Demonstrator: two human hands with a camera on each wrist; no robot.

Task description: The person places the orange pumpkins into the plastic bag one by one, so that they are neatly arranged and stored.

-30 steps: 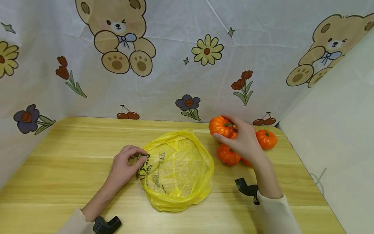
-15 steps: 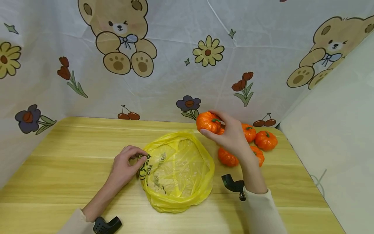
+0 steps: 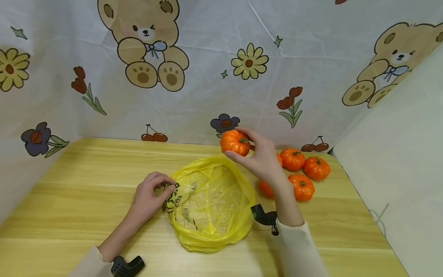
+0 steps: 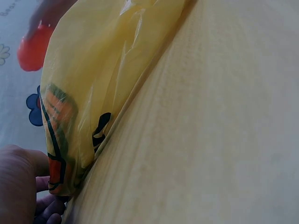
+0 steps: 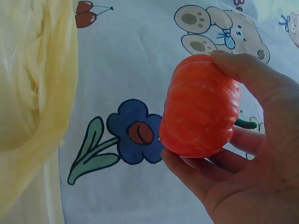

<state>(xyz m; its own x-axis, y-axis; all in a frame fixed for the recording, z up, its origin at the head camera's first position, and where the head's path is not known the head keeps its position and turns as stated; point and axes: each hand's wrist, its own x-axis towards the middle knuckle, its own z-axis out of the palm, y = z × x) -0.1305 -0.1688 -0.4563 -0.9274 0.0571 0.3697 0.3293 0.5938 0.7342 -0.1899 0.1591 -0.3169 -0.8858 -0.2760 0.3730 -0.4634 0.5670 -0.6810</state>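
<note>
The right hand (image 3: 261,152) grips a pumpkin (image 3: 232,142) between thumb and fingers, raised by the far rim of the bag (image 3: 207,245), whose left edge the left hand (image 3: 148,193) pinches. The step looks like carrying it to the bag; next seems to call for bringing it over the wide mouth and lowering it past the floppy rim. Bare table (image 3: 86,184) lies left, other pumpkins (image 3: 317,168) crowd the right, and the curtain (image 3: 194,107) bounds the far edge.

A glossy, ribbed pumpkin (image 3: 234,142) shines at one o'clock from the crinkled plastic bag (image 3: 211,206); tabletop (image 3: 86,184) looks smooth wood, backdrop (image 3: 197,109) creased cloth
</note>
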